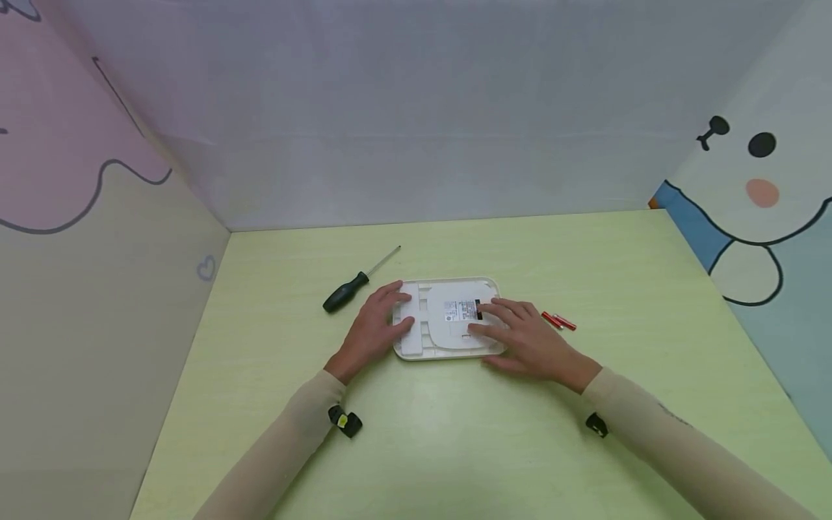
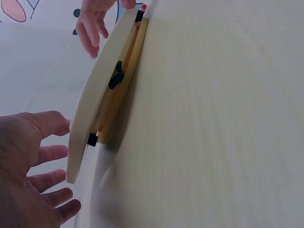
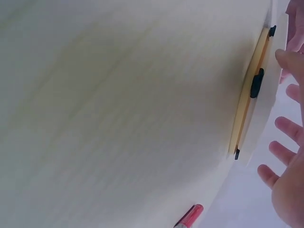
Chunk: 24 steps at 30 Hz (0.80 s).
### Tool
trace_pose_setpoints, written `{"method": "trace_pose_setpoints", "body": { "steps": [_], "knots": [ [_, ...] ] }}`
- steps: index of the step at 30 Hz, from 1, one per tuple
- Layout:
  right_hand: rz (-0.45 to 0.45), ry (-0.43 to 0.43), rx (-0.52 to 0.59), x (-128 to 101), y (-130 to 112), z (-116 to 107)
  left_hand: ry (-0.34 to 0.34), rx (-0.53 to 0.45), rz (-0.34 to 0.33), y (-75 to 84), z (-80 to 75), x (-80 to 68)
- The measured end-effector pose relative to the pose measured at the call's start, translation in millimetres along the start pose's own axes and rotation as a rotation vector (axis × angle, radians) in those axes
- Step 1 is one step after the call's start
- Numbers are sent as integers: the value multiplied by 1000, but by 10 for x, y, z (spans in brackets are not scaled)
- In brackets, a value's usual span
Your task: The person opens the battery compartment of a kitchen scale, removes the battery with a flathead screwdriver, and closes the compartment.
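A flat white plastic device point(image 1: 429, 318) with rounded corners lies on the table, a printed label point(image 1: 461, 310) facing up. Black parts point(image 2: 116, 76) show along its near side in both wrist views. My left hand point(image 1: 375, 325) rests at its left end, fingers loosely spread, thumb and fingertips on the top. Over the right end is my right hand point(image 1: 529, 339), its fingers spread across the label side and its thumb by the near edge. Neither hand is curled round the device. Two slim red batteries point(image 1: 552, 321) lie just right of the right hand.
A screwdriver point(image 1: 344, 292) with a black handle lies behind the left hand, its tip pointing away to the right. The pale yellow-green table point(image 1: 416, 448) meets a plain back wall point(image 1: 416, 115) and cartoon-printed side panels. Each sleeve carries a small black wrist camera point(image 1: 345, 420).
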State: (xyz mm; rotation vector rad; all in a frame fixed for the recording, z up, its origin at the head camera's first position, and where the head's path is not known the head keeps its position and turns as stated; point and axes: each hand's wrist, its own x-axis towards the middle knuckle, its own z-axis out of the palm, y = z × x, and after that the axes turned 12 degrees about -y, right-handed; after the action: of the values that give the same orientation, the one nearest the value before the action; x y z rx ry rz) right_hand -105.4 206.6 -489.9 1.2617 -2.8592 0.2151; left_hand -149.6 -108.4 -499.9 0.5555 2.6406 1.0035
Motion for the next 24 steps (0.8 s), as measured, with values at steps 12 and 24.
{"method": "trace_pose_setpoints", "body": {
  "steps": [12,24],
  "knots": [
    [-43,60,-21,-124,-14,-70,114,-11,-51,40,-213,290],
    [-27,40,-40,-162,-33,-20,33,-122,-153,-31,-301,482]
  ]
}}
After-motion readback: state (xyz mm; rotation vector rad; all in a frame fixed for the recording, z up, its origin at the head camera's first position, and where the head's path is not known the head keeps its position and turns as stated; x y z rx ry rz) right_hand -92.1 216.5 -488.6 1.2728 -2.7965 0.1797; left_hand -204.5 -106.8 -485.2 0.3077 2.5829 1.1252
